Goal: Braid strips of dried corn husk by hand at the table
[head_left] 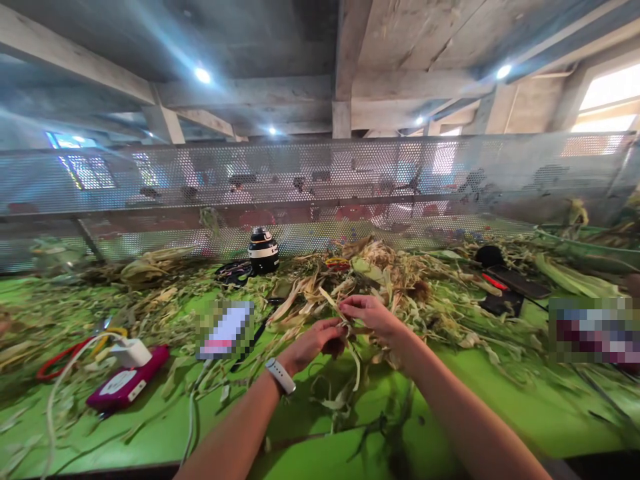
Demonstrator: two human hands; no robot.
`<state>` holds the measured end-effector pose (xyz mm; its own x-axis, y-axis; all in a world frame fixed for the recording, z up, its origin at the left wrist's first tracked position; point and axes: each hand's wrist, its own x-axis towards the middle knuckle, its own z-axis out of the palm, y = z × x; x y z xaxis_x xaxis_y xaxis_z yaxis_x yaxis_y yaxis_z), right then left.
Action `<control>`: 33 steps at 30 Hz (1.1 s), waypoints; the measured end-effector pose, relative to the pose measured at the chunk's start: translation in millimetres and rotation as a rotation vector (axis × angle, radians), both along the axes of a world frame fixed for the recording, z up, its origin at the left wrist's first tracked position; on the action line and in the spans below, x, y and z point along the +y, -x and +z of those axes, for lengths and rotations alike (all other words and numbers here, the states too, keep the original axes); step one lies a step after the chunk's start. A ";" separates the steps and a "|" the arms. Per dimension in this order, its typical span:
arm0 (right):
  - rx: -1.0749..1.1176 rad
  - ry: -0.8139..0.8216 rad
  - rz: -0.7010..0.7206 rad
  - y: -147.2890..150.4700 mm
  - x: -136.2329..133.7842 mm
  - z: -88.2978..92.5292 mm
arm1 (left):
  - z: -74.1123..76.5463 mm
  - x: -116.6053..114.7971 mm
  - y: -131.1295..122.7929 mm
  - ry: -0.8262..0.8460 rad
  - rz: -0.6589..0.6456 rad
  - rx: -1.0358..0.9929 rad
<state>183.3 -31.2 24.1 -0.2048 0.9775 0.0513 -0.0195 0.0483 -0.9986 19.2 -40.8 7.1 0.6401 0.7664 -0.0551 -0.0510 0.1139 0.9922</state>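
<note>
Close together over the green table (450,400), both of my hands hold a pale strip of dry corn husk (330,300). My left hand (320,341), with a light band on its wrist, has its fingers curled round the lower part of the strip. From above right, my right hand (370,315) pinches the husk near its middle. One end of the strip points up and left past my fingers, and another pale piece (356,367) hangs below them. Just beyond lies a loose heap of dry husks (380,263). My fingers partly hide the strip.
Left of my hands lie a blurred phone (227,330) with a cable and a magenta power bank (127,380) under a white plug. A black bottle (263,252) stands behind. A dark phone (517,281) lies right. A perforated metal screen (320,173) runs along the back.
</note>
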 end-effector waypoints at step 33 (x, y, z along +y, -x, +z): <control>-0.675 -0.639 -0.091 -16.0 4.3 4.8 | -0.1 3.0 0.5 -0.066 0.055 -0.047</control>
<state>199.2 -26.8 28.8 -0.3114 0.8184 0.4830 0.5858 0.5656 -0.5805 18.8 -37.9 7.0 0.5978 0.8012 0.0261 -0.1020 0.0438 0.9938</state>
